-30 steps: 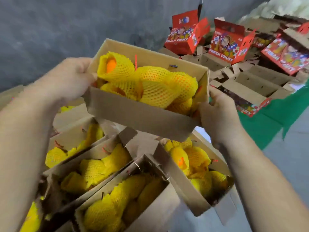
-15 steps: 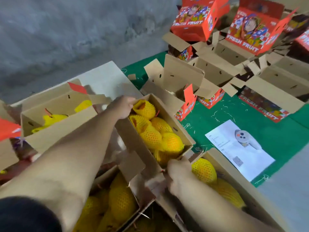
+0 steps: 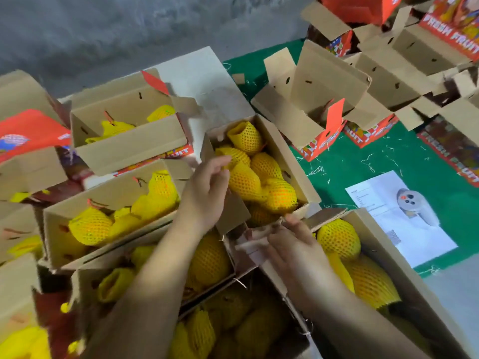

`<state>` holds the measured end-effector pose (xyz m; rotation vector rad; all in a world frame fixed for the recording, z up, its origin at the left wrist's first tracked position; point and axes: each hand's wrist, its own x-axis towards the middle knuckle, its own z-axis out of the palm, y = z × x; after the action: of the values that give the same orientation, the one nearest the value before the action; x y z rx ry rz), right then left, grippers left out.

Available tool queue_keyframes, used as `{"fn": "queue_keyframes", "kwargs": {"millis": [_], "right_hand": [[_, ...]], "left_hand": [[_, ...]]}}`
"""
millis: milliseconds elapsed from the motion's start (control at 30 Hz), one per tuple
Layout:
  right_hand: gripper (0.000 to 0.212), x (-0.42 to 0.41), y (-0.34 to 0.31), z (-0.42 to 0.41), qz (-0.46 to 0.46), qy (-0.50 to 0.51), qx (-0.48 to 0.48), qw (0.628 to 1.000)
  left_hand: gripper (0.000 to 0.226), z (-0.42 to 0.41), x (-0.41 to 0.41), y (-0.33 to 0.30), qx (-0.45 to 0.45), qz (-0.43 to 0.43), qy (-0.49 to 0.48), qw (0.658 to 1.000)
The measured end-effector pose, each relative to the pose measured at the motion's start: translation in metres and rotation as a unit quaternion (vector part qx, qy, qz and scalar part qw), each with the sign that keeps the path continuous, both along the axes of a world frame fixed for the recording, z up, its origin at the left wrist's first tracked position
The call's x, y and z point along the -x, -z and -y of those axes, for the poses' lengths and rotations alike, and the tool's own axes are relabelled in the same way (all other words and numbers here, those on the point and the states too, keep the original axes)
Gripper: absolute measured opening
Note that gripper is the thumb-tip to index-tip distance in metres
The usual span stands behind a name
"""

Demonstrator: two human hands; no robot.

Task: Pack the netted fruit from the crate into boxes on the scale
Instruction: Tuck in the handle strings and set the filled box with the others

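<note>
Left hand released box, right hand too

Two bare forearms are seen, with no sleeves, gloves, watch or rings worn. The left hand and right hand are uncovered, and nothing is worn at either wrist. Some motion blur is noted.

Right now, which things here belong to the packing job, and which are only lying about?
Part of the job:
- box of netted fruit in the middle
- left hand, over that box
- right hand, at its near flap
- other filled boxes
- empty boxes

Only lying about:
- printed sheet
- green mat
- grey wall
</note>
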<state>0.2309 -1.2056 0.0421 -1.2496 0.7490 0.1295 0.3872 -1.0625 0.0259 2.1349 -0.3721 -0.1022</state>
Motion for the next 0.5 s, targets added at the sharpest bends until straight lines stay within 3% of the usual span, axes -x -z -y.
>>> {"fn": "queue_keyframes", "kwargs": {"millis": [33,133,200,300,367,433,467,500], "right_hand": [[0.037,0.01,-0.001,-0.004,0.012,-0.012,0.008,1.0],[0.044,0.049,0.004,-0.014,0.064,-0.176,0.169,0.968],[0.047,0.073,0.014,-0.02,0.09,-0.271,0.274,0.918],[0.066,0.107,0.039,-0.027,0.083,-0.402,0.416,0.811],[0.075,0.122,0.046,-0.033,0.085,-0.426,0.485,0.759],[0.083,0.134,0.05,-0.033,0.081,-0.395,0.545,0.735],[0.085,0.138,0.052,-0.031,0.072,-0.371,0.559,0.738],[0.085,0.141,0.055,-0.027,0.059,-0.348,0.537,0.767]], "left_hand": [[0.028,-0.02,0.039,-0.006,0.01,-0.001,-0.026,1.0],[0.024,-0.079,0.151,-0.008,-0.025,0.032,-0.126,0.991],[0.026,-0.107,0.21,0.001,-0.061,0.041,-0.193,0.979],[0.027,-0.131,0.282,0.024,-0.123,0.022,-0.246,0.961],[0.03,-0.132,0.315,0.035,-0.164,-0.017,-0.302,0.939],[0.054,-0.128,0.335,0.039,-0.179,-0.046,-0.343,0.921],[0.062,-0.127,0.34,0.04,-0.176,-0.047,-0.362,0.914],[0.067,-0.127,0.344,0.04,-0.17,-0.042,-0.38,0.908]]}}
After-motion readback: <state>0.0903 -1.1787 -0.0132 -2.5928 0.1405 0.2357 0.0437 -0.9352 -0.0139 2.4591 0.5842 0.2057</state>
